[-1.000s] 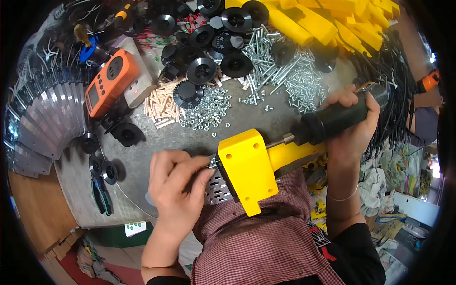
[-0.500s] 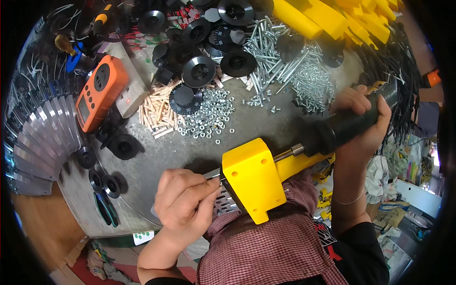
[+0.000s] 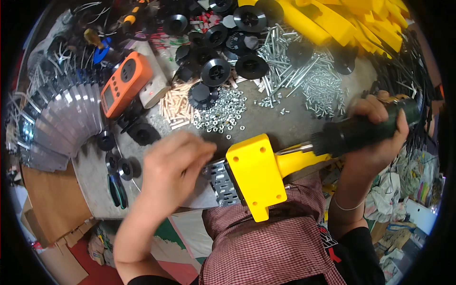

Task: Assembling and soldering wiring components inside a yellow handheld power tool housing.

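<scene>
Lower right of the frame: white print (image 3: 327,237) and a red mark (image 3: 335,257) on a black shirt (image 3: 359,256), beside the checked apron (image 3: 266,247). Upper centre: white scale marks around two black dial knobs (image 3: 203,94), too small to read with certainty. Fully legible words: none.

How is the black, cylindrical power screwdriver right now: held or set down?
Held: the right hand grips the screwdriver, its metal shaft pointing toward the yellow, boxy plastic housing.
</scene>
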A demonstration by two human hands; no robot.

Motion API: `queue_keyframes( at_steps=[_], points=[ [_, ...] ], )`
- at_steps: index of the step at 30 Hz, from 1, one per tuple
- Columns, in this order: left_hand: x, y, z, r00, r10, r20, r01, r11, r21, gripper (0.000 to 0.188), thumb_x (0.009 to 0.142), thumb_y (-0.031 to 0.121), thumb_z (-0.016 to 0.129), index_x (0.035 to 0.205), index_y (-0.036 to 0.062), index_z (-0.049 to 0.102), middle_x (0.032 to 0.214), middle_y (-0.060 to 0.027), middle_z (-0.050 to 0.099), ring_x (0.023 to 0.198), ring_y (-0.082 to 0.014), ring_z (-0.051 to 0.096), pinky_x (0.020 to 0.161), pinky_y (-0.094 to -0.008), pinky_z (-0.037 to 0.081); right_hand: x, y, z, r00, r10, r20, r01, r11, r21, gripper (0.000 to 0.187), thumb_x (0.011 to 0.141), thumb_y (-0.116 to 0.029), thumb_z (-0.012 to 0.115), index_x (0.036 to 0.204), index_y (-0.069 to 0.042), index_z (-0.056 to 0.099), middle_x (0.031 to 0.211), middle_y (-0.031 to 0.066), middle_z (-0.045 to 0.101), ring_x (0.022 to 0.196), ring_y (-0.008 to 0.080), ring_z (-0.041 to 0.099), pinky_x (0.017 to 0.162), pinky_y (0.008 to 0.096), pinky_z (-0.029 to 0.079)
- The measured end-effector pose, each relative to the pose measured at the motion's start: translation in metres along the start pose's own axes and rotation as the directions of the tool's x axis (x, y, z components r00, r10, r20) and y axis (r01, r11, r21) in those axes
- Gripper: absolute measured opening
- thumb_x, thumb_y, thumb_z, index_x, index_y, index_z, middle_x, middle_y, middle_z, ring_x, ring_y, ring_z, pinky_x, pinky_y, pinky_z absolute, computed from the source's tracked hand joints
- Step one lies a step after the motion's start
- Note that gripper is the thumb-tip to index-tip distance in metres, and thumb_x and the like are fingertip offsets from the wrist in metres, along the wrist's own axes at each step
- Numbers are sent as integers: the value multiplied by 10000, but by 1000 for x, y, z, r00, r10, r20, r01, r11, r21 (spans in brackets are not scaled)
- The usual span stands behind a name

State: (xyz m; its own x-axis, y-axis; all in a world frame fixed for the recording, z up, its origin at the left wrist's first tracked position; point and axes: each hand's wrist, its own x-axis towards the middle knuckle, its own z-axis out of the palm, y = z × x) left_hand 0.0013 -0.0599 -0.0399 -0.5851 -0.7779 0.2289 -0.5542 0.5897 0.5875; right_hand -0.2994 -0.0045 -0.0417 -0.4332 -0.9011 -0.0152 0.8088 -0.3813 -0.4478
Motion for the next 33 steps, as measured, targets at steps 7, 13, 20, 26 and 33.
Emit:
queue_keyframes(
  at_steps=[7, 13, 20, 26, 33],
  points=[
    [34, -17, 8, 877, 301, 375, -387, 905, 179, 300, 608, -4, 688, 906, 9, 667, 870, -93, 639, 763, -283, 648, 662, -366, 538, -20, -34, -15, 996, -31, 87, 31, 1000, -2, 352, 925, -285, 529, 1126, -14, 428, 801, 5, 422, 746, 120, 450, 840, 320, 426],
    [38, -17, 13, 868, 375, 326, -456, 862, 220, 258, 594, 23, 635, 851, 16, 614, 834, -100, 572, 769, -286, 619, 657, -378, 518, -34, -34, -18, 999, -34, -2, 34, 999, 16, 362, 926, -340, 516, 1111, -29, 489, 790, 3, 437, 730, 134, 448, 843, 344, 410],
    [3, 18, 8, 997, 30, -64, -16, 981, 195, 177, 674, -78, 721, 760, 33, 612, 733, -85, 554, 690, -269, 575, 600, -344, 435, -36, -21, -16, 997, -38, -68, 36, 999, -31, 369, 903, -357, 528, 1093, -42, 497, 781, -3, 442, 713, 124, 437, 828, 328, 411],
    [-72, 51, 34, 930, -314, -193, 268, 936, -229, 162, 649, -25, 750, 753, 40, 644, 722, -80, 576, 662, -226, 541, 600, -318, 412, -33, -18, -21, 997, -20, -68, 23, 999, 40, 350, 892, -360, 534, 1036, -45, 488, 764, -10, 437, 702, 117, 446, 806, 308, 438],
    [-85, 39, 57, 934, -152, -325, 102, 981, -164, 188, 601, -13, 770, 739, 46, 656, 688, -62, 569, 625, -215, 529, 564, -318, 392, -39, -13, -35, 999, 3, 44, -9, 990, 143, 294, 894, -318, 537, 996, -51, 469, 747, -13, 443, 685, 104, 453, 805, 307, 469]
  ],
)
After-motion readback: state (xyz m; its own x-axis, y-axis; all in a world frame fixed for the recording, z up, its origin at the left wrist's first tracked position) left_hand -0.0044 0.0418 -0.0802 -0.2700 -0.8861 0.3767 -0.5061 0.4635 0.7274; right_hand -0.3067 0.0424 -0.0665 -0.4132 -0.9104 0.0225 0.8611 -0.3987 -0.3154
